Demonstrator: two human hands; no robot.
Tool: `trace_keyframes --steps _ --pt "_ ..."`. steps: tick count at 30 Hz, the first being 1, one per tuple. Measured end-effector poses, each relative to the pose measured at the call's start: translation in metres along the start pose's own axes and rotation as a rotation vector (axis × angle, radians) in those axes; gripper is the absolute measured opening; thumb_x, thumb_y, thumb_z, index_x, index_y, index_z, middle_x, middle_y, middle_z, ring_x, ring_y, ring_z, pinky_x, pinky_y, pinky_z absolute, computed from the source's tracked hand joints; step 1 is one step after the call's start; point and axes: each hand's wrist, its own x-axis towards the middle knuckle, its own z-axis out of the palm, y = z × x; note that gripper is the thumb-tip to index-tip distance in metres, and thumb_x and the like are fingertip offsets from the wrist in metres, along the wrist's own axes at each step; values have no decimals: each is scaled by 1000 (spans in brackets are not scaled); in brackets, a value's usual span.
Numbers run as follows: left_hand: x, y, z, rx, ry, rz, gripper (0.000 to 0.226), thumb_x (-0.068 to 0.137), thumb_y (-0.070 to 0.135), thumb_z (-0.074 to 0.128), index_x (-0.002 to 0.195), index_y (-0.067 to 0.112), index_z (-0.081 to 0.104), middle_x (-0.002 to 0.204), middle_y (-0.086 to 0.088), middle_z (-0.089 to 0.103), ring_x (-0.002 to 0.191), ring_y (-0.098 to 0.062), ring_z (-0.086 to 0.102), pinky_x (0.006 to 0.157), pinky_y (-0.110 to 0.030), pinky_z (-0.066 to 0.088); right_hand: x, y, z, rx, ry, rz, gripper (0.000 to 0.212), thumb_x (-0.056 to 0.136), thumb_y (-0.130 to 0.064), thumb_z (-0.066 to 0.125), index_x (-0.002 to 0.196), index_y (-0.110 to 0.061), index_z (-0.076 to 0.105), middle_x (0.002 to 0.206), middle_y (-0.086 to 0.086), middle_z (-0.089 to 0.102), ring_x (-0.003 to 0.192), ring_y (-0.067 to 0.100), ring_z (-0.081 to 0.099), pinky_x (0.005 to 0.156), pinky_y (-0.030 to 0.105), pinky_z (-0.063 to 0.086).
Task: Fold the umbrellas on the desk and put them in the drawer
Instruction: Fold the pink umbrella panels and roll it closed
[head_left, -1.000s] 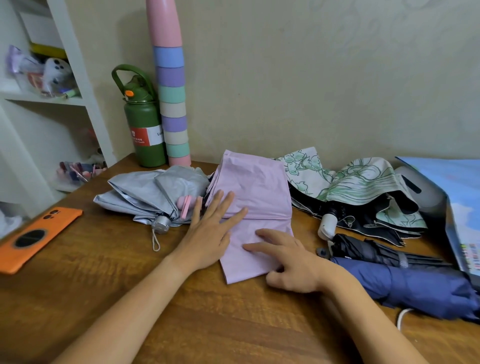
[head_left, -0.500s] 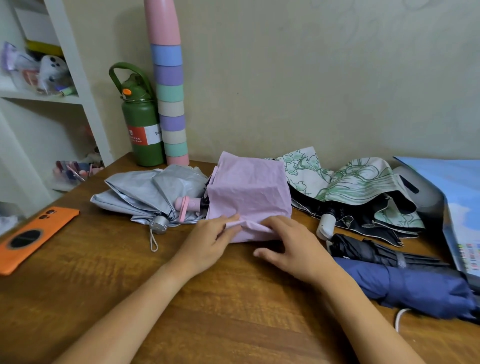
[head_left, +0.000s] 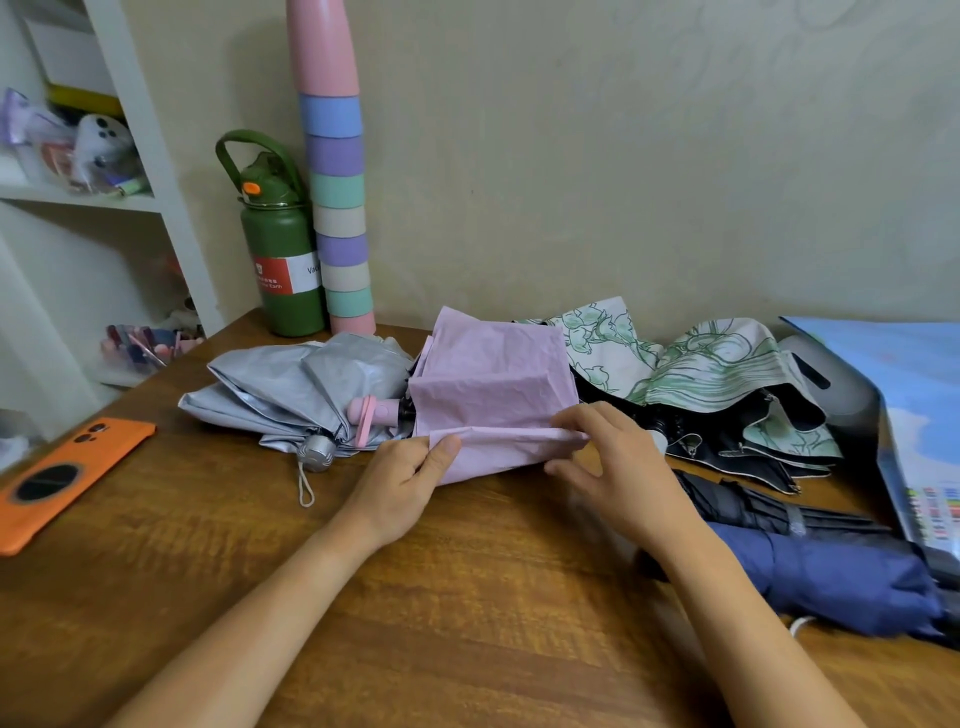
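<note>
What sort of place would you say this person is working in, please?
Probably a home study or bedroom corner. A wooden desk stands against a plain wall beside a white shelf of small personal items, and a green flask and an orange phone sit among the umbrellas.

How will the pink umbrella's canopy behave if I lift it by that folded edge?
Probably floppy: the pink umbrella shows creased, thin fabric that drapes where the left hand and right hand pinch it. Likely light. Its loose folds may fall open unless held.
</note>
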Motion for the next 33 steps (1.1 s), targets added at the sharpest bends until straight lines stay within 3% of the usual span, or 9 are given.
trace_keyframes --steps 3,5,7,9,13,19,24,27,33 --pt "-1 2 -3 -25 -26 19 60 102 64 34 59 23 33 55 15 42 53 -5 40 54 -19 28 2 4 -2 -84 16 32 12 86 -18 74 88 -23 64 86 -12 58 82 15 56 71 45 51" --pt "-2 -4 -3 -79 -63 6 72 96 78 21 64 18 45 64 16 50 62 -3 46 62 -20 34 3 7 -7 -90 -20 30 13 85 -20 77 80 -23 65 79 -11 58 76 14 56 69 44 51" --pt "-2 -10 -2 -120 -144 -11 87 96 79 13 94 18 75 99 15 73 96 2 64 91 -20 46 3 9 -16 -54 -131 -3 13 82 -21 81 78 -25 69 81 -12 62 79 12 59 73 37 50" --pt "-1 -13 -1 -129 -181 5 90 97 76 8 118 23 77 129 14 70 129 5 54 112 -15 34 3 10 -24 -41 -296 -16 9 81 -20 82 79 -23 74 84 -11 64 80 7 59 75 24 47" --pt "-1 -11 0 -128 -137 13 84 101 67 8 106 26 82 129 19 69 129 9 52 110 -11 31 3 9 -18 -91 -400 -28 8 79 -14 73 83 -20 71 91 -9 60 86 9 56 79 26 48" --pt "6 -19 4 252 -206 164 33 101 40 50 120 27 74 140 16 57 134 2 45 114 -27 37 1 -1 -12 -125 -541 -25 15 77 -14 62 87 -25 64 87 -13 56 84 9 50 78 29 47" --pt "2 -26 8 528 -216 315 42 97 45 48 131 28 65 154 7 44 151 -11 26 126 -35 13 -3 -6 -9 -113 -600 88 28 77 -25 43 91 -27 68 89 -12 68 86 11 60 79 38 54" --pt "1 -21 9 643 -160 351 42 93 45 49 125 26 69 148 0 46 146 -20 32 121 -37 16 -4 -14 5 -91 -440 14 39 77 -37 31 93 -29 66 94 -11 63 89 17 60 79 43 53" --pt "-5 -5 14 814 -25 392 37 84 38 52 107 20 73 96 1 45 91 -23 48 74 -37 36 -5 -12 17 -82 -372 27 25 83 -32 43 96 -31 64 95 -12 55 88 17 57 77 46 53"
